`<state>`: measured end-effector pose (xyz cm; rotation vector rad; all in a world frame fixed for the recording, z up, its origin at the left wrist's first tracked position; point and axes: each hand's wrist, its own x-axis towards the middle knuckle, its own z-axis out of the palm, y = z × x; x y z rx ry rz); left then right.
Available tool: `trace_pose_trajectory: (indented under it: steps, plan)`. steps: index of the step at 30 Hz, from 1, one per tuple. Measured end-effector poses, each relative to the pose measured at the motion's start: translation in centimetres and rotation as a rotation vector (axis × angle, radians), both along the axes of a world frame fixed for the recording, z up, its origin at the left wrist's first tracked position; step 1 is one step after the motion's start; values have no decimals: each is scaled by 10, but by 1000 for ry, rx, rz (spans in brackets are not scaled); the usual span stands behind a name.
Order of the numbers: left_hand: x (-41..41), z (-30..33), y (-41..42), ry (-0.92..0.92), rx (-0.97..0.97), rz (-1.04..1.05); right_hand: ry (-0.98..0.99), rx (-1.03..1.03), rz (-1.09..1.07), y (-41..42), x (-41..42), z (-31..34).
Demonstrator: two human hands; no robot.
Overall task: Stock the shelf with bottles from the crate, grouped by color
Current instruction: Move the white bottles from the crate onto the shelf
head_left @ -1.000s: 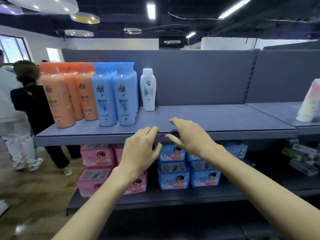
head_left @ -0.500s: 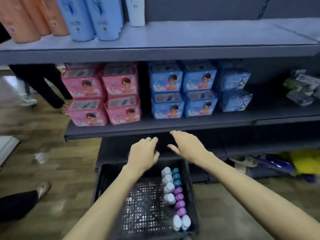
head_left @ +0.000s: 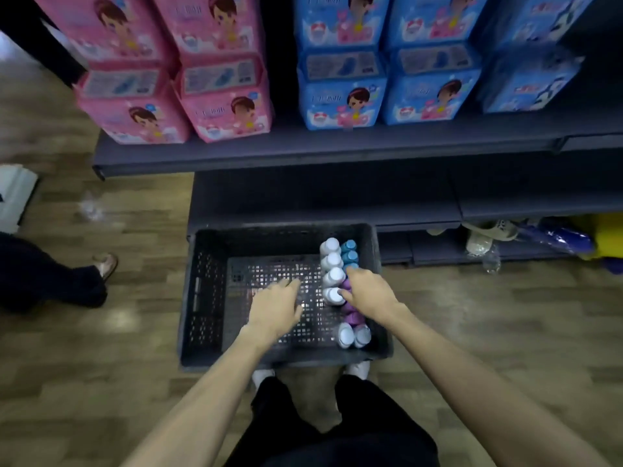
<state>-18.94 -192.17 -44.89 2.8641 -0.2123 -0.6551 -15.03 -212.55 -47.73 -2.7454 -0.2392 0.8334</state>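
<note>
A black slatted crate (head_left: 205,291) sits on the wood floor in front of the shelf. Along its right side stand several bottles: white-capped ones (head_left: 332,261), teal-capped ones (head_left: 349,251), purple-capped ones (head_left: 353,315) and two pale ones (head_left: 352,335) at the near end. My right hand (head_left: 369,293) is down on the bottle row, fingers spread over the purple and white caps, gripping nothing that I can see. My left hand (head_left: 276,308) hovers open over the bare crate floor, just left of the bottles.
A dark shelf (head_left: 303,150) above the crate carries pink packs (head_left: 175,96) and blue packs (head_left: 387,85). Another person's leg and shoe (head_left: 104,267) stand at the left. Clutter lies under the shelf at the right (head_left: 539,237). My own legs are below the crate.
The view has tilted from the top shelf down to the crate. Both hands have dropped into the crate; the right hand now touches the bottle row.
</note>
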Motion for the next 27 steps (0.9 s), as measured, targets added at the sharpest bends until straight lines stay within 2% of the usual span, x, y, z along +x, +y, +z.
trace_pose_trajectory:
  steps: [5, 8, 18, 27]
  plan:
    - [-12, -30, -3, 77, 37, 13, 170, -24, -110, 3, -14, -57]
    - [-8, -53, -2, 82, 54, 2, 197, -18, -146, 6, -13, -91]
    - [0, -126, -1, 151, 78, -13, 114, -56, -153, 23, -6, -174]
    - [-11, -149, 4, 159, 34, 16, 59, -35, -198, 30, -11, -213]
